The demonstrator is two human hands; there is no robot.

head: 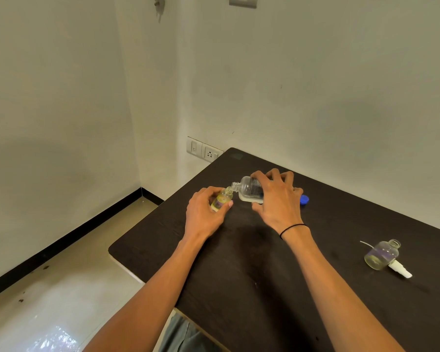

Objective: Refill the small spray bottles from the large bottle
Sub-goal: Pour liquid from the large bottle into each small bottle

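Right hand [277, 199] grips tilted large clear plastic bottle [248, 189], left hand [205, 212] grips small yellow-labelled spray bottle [222, 200]; pouring, I'd steady necks.

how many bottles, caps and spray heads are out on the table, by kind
small spray bottles: 2, one in the left hand at, one standing open at
large bottle: 1, tilted in the right hand
blue cap: 1
white spray head: 1
total: 5
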